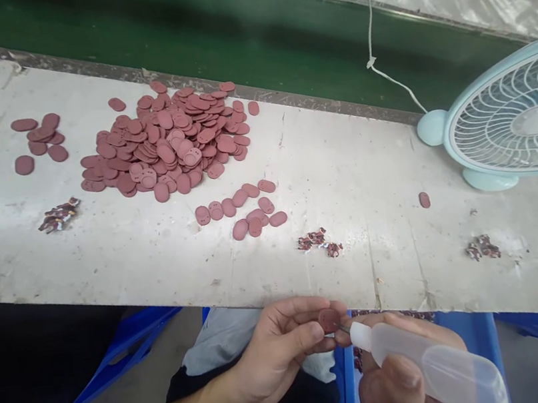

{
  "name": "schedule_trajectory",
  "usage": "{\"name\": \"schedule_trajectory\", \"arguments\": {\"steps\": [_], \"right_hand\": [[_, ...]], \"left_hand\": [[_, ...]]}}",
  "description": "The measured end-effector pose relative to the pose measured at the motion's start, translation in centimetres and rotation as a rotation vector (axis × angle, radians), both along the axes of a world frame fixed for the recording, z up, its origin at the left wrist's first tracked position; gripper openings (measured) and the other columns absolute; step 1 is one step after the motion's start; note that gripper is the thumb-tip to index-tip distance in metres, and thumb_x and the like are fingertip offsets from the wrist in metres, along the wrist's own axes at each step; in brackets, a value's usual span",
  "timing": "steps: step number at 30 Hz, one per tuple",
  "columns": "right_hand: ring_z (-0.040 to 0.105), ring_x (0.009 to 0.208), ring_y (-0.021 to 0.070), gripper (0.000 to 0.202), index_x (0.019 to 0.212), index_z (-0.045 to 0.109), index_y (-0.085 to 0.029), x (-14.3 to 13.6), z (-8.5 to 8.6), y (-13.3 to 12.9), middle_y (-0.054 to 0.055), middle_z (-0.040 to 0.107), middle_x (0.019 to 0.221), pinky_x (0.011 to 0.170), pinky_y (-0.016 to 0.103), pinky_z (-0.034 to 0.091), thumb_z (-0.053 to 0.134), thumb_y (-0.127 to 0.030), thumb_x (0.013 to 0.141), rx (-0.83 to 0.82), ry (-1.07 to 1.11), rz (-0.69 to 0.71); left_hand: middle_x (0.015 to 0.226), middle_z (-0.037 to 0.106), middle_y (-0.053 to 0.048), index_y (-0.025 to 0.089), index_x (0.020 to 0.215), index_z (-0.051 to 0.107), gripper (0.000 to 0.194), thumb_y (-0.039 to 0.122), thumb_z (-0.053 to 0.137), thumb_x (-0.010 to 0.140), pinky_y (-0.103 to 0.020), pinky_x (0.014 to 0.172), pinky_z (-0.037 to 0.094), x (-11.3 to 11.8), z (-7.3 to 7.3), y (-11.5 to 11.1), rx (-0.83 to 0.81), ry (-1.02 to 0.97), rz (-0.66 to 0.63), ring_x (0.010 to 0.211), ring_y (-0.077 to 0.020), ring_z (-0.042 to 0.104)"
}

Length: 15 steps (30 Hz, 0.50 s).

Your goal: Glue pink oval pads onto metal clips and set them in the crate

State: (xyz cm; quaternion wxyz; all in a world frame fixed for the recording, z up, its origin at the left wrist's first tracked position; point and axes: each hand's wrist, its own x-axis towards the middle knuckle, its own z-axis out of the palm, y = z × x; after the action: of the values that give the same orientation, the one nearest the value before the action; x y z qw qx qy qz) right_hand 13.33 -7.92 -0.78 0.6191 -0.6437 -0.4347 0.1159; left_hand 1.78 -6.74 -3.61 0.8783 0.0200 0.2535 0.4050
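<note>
Between the thumb and fingers of my left hand (pixel 290 343) is a small reddish-brown oval disc (pixel 328 320), held at the table's front edge. My right hand (pixel 393 371) is wrapped round a translucent squeeze bottle (pixel 426 356) with a white cap and a thin metal tip. That tip points left and meets the disc or stops just short of it; I cannot tell which. Beyond my hands, small brown figurines (pixel 316 240) lie on the table, with a loose group of similar discs (pixel 255 226) behind them.
A large pile of discs (pixel 169 142) covers the table's (pixel 346 176) back left, with a smaller cluster (pixel 39 135) farther left. More figurines lie at left (pixel 59 216) and right (pixel 483 247). A pale blue fan (pixel 529 115) stands right. A blue bin (pixel 472 339) sits below the edge.
</note>
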Motion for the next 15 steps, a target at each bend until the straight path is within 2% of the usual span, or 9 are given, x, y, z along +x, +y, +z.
{"name": "schedule_trajectory", "arguments": {"steps": [7, 15], "right_hand": [[0.060, 0.053, 0.0252, 0.024, 0.101, 0.070, -0.026, -0.09, 0.67, 0.38, 0.001, 0.067, 0.071, 0.048, 0.044, 0.047, 0.070, -0.047, 0.089, 0.039, 0.173, 0.051], [0.061, 0.053, 0.0269, 0.023, 0.101, 0.070, -0.028, 0.44, 0.96, 0.27, 0.000, 0.067, 0.066, 0.045, 0.046, 0.051, 0.070, -0.047, 0.088, 0.025, 0.196, 0.125]], "left_hand": [[0.115, 0.080, -0.010, 0.019, 0.108, 0.080, 0.023, 0.018, 0.078, 0.085, -0.021, 0.080, 0.059, -0.16, 0.03, 0.06, -0.002, 0.010, -0.012, 0.088, -0.0156, 0.078], [0.114, 0.081, -0.010, 0.019, 0.107, 0.079, 0.022, 0.018, 0.078, 0.085, -0.021, 0.080, 0.060, -0.14, 0.05, -0.10, -0.009, 0.003, -0.011, 0.088, -0.0159, 0.079]]}}
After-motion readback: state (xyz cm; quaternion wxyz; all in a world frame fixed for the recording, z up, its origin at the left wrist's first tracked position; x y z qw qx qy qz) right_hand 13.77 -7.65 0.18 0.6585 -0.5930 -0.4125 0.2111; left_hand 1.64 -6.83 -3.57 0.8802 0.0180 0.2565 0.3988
